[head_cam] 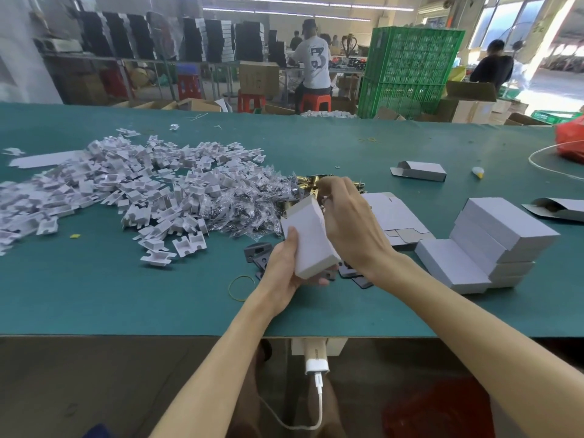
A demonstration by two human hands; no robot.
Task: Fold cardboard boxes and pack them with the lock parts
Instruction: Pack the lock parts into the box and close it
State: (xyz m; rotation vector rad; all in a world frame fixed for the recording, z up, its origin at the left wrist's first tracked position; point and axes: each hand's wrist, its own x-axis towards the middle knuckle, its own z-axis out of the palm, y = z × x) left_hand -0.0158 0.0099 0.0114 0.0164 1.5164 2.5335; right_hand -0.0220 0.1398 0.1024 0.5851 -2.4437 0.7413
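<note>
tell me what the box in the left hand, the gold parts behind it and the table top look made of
Box: thin paperboard, matte white-grey, creased edges. Gold parts: probably brass-plated metal, judging by the shiny yellow glint. Table top: matte green covering, possibly felt or rubber mat; no glare.

A wide workshop hall lies beyond the far edge of the table [126, 295], which is covered in dark green. Past its far right corner stand tall stacked green crates [410, 67]. Left of them a person in a white shirt [311, 64] sits, back turned, on a red stool [316, 102]; a second red stool [251, 101] stands nearby among brown cartons [259, 78]. Long benches [94, 60] at the far left carry dark stacks [126, 36]. Tube lights [284, 1] run along the ceiling. Daylight pours through windows [505, 14] and an open doorway [556, 74] at the right. Below the near edge the floor [94, 390] is dull grey.
</note>
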